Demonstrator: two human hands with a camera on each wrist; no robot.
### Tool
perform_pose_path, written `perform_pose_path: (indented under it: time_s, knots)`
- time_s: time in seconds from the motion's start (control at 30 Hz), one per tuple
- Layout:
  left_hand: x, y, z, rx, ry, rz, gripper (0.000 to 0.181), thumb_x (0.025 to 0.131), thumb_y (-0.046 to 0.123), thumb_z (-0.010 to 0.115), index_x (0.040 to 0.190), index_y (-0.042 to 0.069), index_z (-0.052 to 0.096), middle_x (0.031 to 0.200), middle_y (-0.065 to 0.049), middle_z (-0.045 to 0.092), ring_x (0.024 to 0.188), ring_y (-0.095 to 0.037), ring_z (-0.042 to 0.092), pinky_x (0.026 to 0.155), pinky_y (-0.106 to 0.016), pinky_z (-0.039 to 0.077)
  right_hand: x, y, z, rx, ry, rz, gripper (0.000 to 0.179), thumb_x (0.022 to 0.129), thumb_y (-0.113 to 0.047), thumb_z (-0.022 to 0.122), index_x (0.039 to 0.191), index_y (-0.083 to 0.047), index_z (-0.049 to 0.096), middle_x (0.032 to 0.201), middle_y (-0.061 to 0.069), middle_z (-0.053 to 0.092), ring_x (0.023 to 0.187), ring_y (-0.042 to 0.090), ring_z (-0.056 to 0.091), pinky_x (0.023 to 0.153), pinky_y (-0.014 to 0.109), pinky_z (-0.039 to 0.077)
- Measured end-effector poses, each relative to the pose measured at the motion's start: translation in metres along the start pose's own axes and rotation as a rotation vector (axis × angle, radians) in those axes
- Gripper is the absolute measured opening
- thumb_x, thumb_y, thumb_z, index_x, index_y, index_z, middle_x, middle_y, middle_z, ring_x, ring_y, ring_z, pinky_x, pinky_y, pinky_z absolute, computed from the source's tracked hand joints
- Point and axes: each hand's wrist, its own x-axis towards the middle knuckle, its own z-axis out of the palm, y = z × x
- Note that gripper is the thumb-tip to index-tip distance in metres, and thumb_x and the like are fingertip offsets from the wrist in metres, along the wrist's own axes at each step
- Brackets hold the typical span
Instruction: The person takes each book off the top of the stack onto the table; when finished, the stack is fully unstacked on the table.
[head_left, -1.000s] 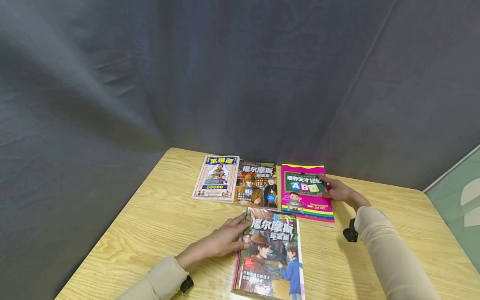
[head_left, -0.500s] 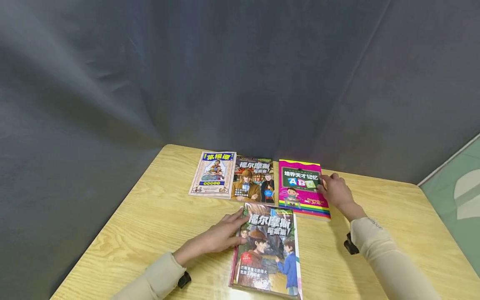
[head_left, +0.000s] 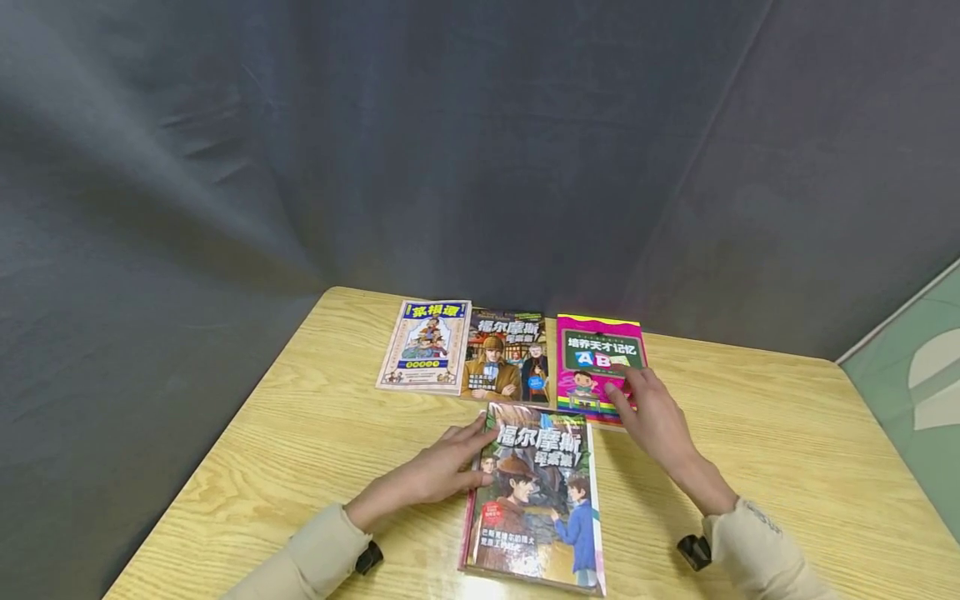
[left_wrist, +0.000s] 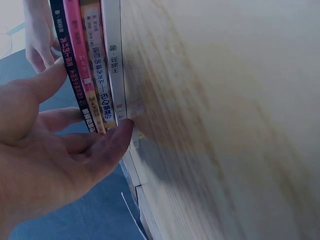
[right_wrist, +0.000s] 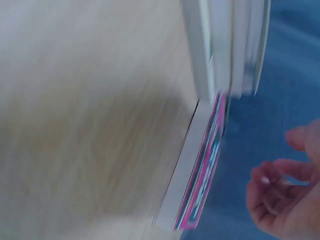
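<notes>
A stack of several books lies at the front of the table, topped by a dark-covered detective comic book [head_left: 536, 508] with a boy in blue. My left hand [head_left: 435, 475] rests at its left side, thumb and forefinger tips on the cover edge. In the left wrist view, other fingers touch the book spines [left_wrist: 102, 65] near the corner. My right hand [head_left: 660, 417], fingers loosely bent, hovers over the lower right of a pink ABC book [head_left: 588, 350], overlapping it in the head view. In the right wrist view this hand [right_wrist: 290, 195] holds nothing.
Left of the pink book, a brown-coated detective book [head_left: 498, 367] lies beside a cream-covered book [head_left: 427, 346] in a row along the back. Dark grey cloth [head_left: 480, 150] hangs behind the wooden table [head_left: 300, 433]. A green panel [head_left: 915, 392] stands at right.
My right hand has left the right edge of the pink book and come leftward and nearer, over its lower corner. My left hand stays on the stack.
</notes>
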Motion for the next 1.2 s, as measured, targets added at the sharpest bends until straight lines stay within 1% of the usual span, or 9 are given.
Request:
perform_pose_path:
  time_s: [0.1, 0.27, 0.4, 0.5, 0.63, 0.73, 0.97, 1.07, 1.2]
  knots:
    - [0.0, 0.0, 0.0, 0.0, 0.003, 0.005, 0.069, 0.094, 0.035, 0.059, 0.151, 0.009, 0.031, 0.158, -0.019, 0.015, 0.14, -0.04, 0.023, 0.111, -0.054, 0.029, -0.011, -0.012, 0.001, 0.018, -0.053, 0.033, 0.041, 0.095, -0.02, 0.062, 0.128, 0.003, 0.054, 0.084, 0.009, 0.055, 0.066, 0.018, 0.049, 0.048, 0.029, 0.039]
    - [0.0, -0.001, 0.0, 0.001, 0.002, 0.007, 0.069, 0.093, 0.036, 0.059, 0.151, 0.009, 0.031, 0.157, -0.02, 0.015, 0.14, -0.04, 0.024, 0.111, -0.053, 0.029, -0.026, -0.023, 0.006, 0.058, -0.167, 0.114, 0.05, 0.096, -0.031, 0.06, 0.134, 0.0, 0.048, 0.076, 0.003, 0.051, 0.059, 0.013, 0.045, 0.044, 0.027, 0.037]
    - [0.0, -0.001, 0.0, 0.001, 0.001, 0.005, 0.07, 0.094, 0.037, 0.059, 0.151, 0.009, 0.03, 0.157, -0.019, 0.015, 0.14, -0.042, 0.023, 0.111, -0.054, 0.028, -0.033, -0.028, 0.011, 0.134, -0.239, 0.149, 0.059, 0.096, -0.037, 0.059, 0.14, -0.002, 0.042, 0.079, 0.002, 0.054, 0.06, 0.012, 0.047, 0.045, 0.026, 0.039]
    - [0.0, -0.001, 0.0, -0.001, 0.001, 0.006, 0.07, 0.094, 0.036, 0.059, 0.151, 0.009, 0.03, 0.157, -0.019, 0.015, 0.14, -0.042, 0.023, 0.111, -0.054, 0.028, -0.037, -0.031, 0.015, 0.183, -0.268, 0.16, 0.066, 0.095, -0.038, 0.059, 0.145, -0.003, 0.035, 0.081, 0.002, 0.055, 0.061, 0.012, 0.049, 0.046, 0.025, 0.039]
    - [0.0, 0.0, -0.001, -0.003, -0.001, 0.006, 0.07, 0.094, 0.037, 0.059, 0.151, 0.01, 0.029, 0.158, -0.018, 0.015, 0.14, -0.041, 0.022, 0.111, -0.054, 0.028, -0.04, -0.035, 0.019, 0.218, -0.287, 0.157, 0.068, 0.094, -0.038, 0.061, 0.146, -0.004, 0.034, 0.08, 0.002, 0.053, 0.062, 0.012, 0.048, 0.047, 0.024, 0.039]
    - [0.0, 0.0, 0.0, -0.004, 0.0, 0.008, 0.071, 0.093, 0.037, 0.059, 0.151, 0.01, 0.029, 0.158, -0.018, 0.015, 0.14, -0.041, 0.022, 0.111, -0.054, 0.028, -0.041, -0.038, 0.021, 0.237, -0.3, 0.156, 0.068, 0.094, -0.037, 0.062, 0.147, -0.005, 0.033, 0.079, 0.001, 0.053, 0.058, 0.011, 0.045, 0.046, 0.024, 0.037]
    - [0.0, -0.001, 0.001, -0.008, -0.007, -0.002, 0.071, 0.093, 0.039, 0.058, 0.152, 0.012, 0.028, 0.159, -0.016, 0.013, 0.141, -0.04, 0.021, 0.111, -0.054, 0.027, -0.044, -0.039, 0.026, 0.222, -0.318, 0.179, 0.072, 0.093, -0.039, 0.062, 0.148, -0.006, 0.029, 0.078, 0.002, 0.052, 0.058, 0.012, 0.045, 0.046, 0.024, 0.039]
    - [0.0, -0.001, 0.001, -0.006, -0.007, -0.006, 0.071, 0.094, 0.04, 0.058, 0.152, 0.013, 0.028, 0.159, -0.015, 0.013, 0.141, -0.04, 0.021, 0.111, -0.054, 0.027, -0.044, -0.039, 0.027, 0.226, -0.316, 0.178, 0.074, 0.093, -0.037, 0.063, 0.149, -0.006, 0.027, 0.076, 0.002, 0.051, 0.057, 0.012, 0.043, 0.045, 0.024, 0.037]
    - [0.001, -0.002, 0.001, -0.005, 0.003, 0.004, 0.071, 0.093, 0.04, 0.058, 0.152, 0.013, 0.028, 0.158, -0.017, 0.015, 0.14, -0.038, 0.025, 0.11, -0.054, 0.031, -0.045, -0.038, 0.027, 0.233, -0.304, 0.159, 0.076, 0.092, -0.032, 0.066, 0.15, -0.007, 0.025, 0.073, 0.001, 0.049, 0.056, 0.011, 0.042, 0.045, 0.023, 0.035]
